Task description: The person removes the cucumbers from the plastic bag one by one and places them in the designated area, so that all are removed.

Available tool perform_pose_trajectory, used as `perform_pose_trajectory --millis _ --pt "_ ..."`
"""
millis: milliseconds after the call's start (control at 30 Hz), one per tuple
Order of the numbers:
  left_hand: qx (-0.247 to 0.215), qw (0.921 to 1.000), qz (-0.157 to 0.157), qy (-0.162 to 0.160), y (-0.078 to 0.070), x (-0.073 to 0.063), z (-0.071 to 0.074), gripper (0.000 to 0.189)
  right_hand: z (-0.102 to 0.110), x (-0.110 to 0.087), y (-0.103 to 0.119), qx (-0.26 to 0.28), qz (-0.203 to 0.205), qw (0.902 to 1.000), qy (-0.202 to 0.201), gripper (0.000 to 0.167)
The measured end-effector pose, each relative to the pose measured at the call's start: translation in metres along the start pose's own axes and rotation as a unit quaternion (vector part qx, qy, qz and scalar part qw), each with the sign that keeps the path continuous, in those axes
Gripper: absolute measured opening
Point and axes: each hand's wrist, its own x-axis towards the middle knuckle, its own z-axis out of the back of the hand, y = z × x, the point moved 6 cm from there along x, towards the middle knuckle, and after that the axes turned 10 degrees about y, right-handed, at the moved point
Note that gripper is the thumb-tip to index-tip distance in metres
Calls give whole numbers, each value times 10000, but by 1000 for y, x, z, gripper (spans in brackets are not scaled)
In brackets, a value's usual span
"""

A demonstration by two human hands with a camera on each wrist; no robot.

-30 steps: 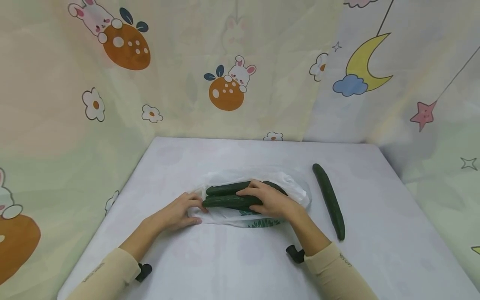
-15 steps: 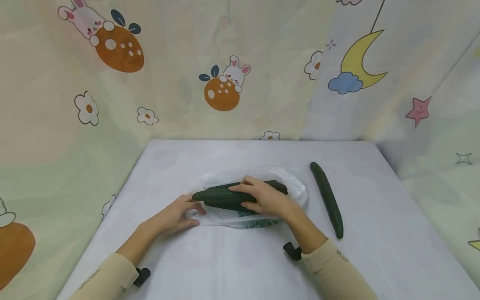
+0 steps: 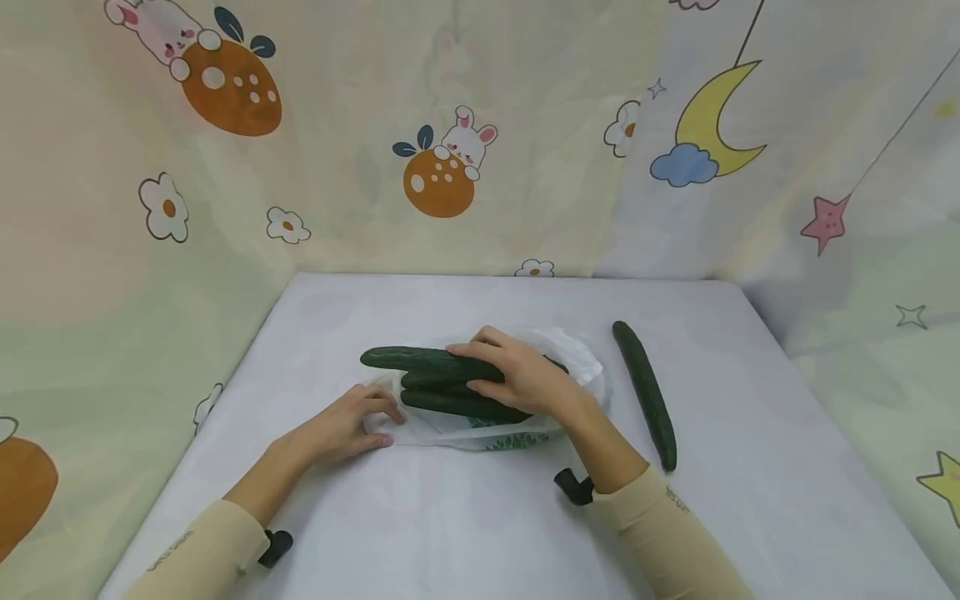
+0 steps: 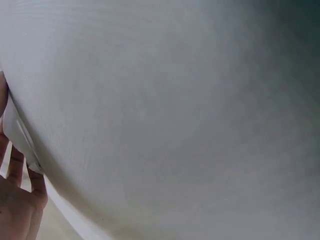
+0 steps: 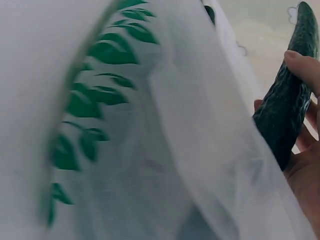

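My right hand (image 3: 521,371) grips a dark green cucumber (image 3: 401,358), its left end sticking out past the others. In the right wrist view the thumb lies along the cucumber (image 5: 285,107), and the bag hides part of it. More cucumbers (image 3: 457,402) lie together just below it, within the outline of a white plastic bag (image 3: 577,354) printed with green leaves. My left hand (image 3: 348,423) pinches the bag's left edge; a fold of the bag (image 4: 20,137) shows between thumb and fingers in the left wrist view.
Another cucumber (image 3: 647,396) lies by itself right of the bag on the white table (image 3: 450,517). Patterned cloth walls (image 3: 337,150) rise behind the table and on both sides. Each wrist carries a small black device (image 3: 574,487).
My right hand has shifted the gripped cucumber to the left and away from me, off the ones beneath. The left hand has stayed at the bag's edge. The head view has turned slightly.
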Motion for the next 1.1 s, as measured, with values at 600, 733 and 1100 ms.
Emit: perform_pose_trajectory --millis 600,733,1100 --pt "32 9996 -253 -109 -2 3 11 26 43 20 31 -244 661 9963 -491 56" --pt "-30 9998 -206 -54 -2 3 9 25 52 22 36 -233 785 9945 -651 57" --pt "-6 10000 -63 26 1 1 2 26 76 25 44 -150 746 9936 -836 59"
